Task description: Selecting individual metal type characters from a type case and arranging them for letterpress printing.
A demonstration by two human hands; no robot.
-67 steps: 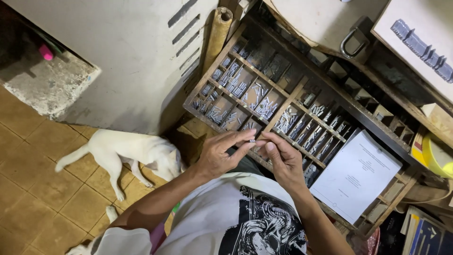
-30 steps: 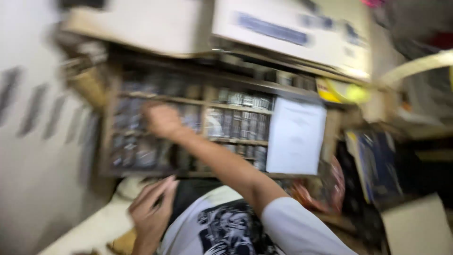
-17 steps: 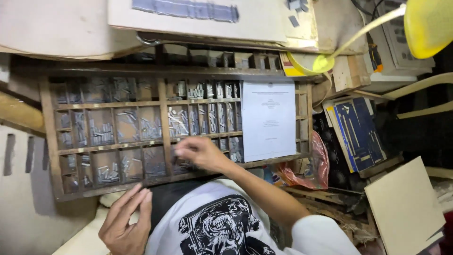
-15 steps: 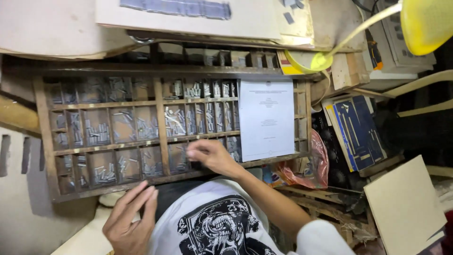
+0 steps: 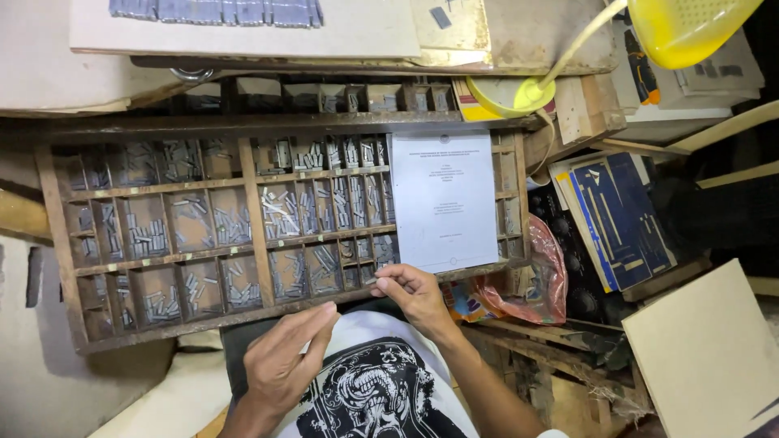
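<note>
The right hand (image 5: 414, 292) sits at the near rail of the shallow, dark wooden type case (image 5: 57, 235), its fingers curled in and thumb and forefinger pinched together over the lower-middle compartments. Whether a small piece sits in that pinch cannot be told — anything there is too small to make out. The left hand (image 5: 284, 361) hovers lower, just in front of the case's front edge and above the white printed T-shirt (image 5: 373, 389), fingers nearly straight and held together, palm down, loosely open and holding nothing that shows.

The case is a grid of thin wooden slats, worn and dusty, with larger square cells on the left and narrow ones towards the middle. The cells hold small grey metal type sorts (image 5: 154, 239), short rectangular slugs with a dull sheen, lying jumbled in loose heaps. A white printed paper sheet (image 5: 442, 199) lies flat over the right part of the case, its lower edge just beside the right hand's knuckles.

Beyond the case, a pale board (image 5: 243, 36) carries a row of blue-grey blocks (image 5: 215, 10). To the right stands a yellow plastic desk lamp (image 5: 519, 93) on a round base — its shade at the top corner — with blue printed booklets (image 5: 617, 215) and a crumpled reddish plastic bag (image 5: 527, 288) near it.
</note>
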